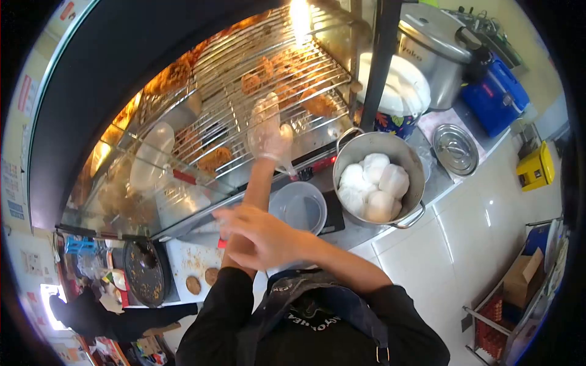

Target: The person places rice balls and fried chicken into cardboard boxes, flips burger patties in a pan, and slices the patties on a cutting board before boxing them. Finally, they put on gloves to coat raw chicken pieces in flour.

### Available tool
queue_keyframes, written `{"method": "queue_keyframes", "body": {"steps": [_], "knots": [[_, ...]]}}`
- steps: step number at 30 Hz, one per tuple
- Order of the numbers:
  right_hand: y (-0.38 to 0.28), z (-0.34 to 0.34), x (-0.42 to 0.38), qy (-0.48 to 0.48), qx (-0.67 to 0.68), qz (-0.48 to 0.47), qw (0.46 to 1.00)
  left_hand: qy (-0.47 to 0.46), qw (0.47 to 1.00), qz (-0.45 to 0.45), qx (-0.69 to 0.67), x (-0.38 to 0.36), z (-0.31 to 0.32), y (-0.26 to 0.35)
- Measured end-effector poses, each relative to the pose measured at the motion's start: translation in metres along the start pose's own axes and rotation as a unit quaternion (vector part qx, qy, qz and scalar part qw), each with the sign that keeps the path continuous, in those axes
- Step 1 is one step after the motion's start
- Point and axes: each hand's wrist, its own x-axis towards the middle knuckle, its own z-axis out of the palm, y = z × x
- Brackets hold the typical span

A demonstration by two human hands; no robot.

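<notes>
My left hand (268, 131), in a clear plastic glove, reaches into a lit glass warming cabinet. It is over the wire rack (229, 91), fingers stretched forward and thumb apart, with nothing visible in it. Just beyond it lie pieces of fried chicken (318, 105), and another fried piece (215, 158) is nearer the front. My bare right hand (259, 235) crosses over my left forearm, its fingers extended and spread to the left. A round translucent plastic tub (299, 207) stands close to my left wrist, outside the cabinet.
A metal pot (415, 201) at the right holds several white wrapped bundles (373, 183). Behind it are a patterned bucket (397, 122), a steel rice cooker (433, 49) and a blue box (495, 94). A metal lid (455, 149) lies on the counter. At lower left is a dark round pan (146, 280).
</notes>
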Motion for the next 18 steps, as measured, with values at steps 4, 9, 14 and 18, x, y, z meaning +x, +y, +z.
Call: {"method": "queue_keyframes", "body": {"steps": [4, 9, 14, 18], "knots": [[-0.036, -0.036, -0.058, -0.032, 0.004, 0.11, 0.993, -0.139, 0.989, -0.043, 0.019, 0.047, 0.033, -0.018], [-0.057, -0.062, -0.128, 0.059, 0.008, 0.28, 0.958, -0.28, 0.955, -0.089, -0.028, 0.072, 0.041, -0.032], [-0.064, -0.067, -0.18, 0.146, 0.014, 0.384, 0.911, -0.305, 0.941, -0.096, -0.112, 0.067, 0.023, -0.025], [-0.066, -0.067, -0.182, 0.18, 0.012, 0.387, 0.904, -0.272, 0.921, -0.11, -0.258, 0.039, -0.024, -0.001]]}}
